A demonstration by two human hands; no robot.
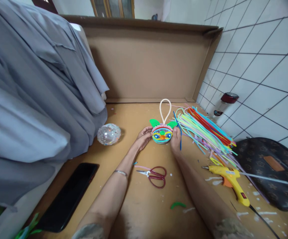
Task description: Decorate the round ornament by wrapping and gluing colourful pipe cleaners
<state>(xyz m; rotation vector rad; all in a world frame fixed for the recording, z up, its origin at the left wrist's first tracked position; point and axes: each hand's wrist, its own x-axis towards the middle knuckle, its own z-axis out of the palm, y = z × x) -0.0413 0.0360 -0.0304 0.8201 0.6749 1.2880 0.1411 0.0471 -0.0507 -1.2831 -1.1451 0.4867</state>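
A round ornament (162, 135) with a colourful face, green leaf-shaped ears and a cream loop (165, 111) on top is held upright between my hands. My left hand (144, 136) has its fingers curled against the ornament's left side. On the right side, my right hand (175, 137) grips it with the thumb in front. A blue pipe cleaner (180, 141) stands right beside that hand; whether the fingers hold it I cannot tell. Red-handled scissors (156, 176) lie on the table between my forearms, with a short green piece (178, 205) nearer to me.
Left of my hands sits a clear speckled ball (109, 134), and a black phone (69, 196) lies nearer. At right are a pile of pipe cleaners (206, 129), a yellow glue gun (230, 177) with its cord, a dark bag (270, 172) and a bottle (223, 106). Cardboard (148, 63) stands behind.
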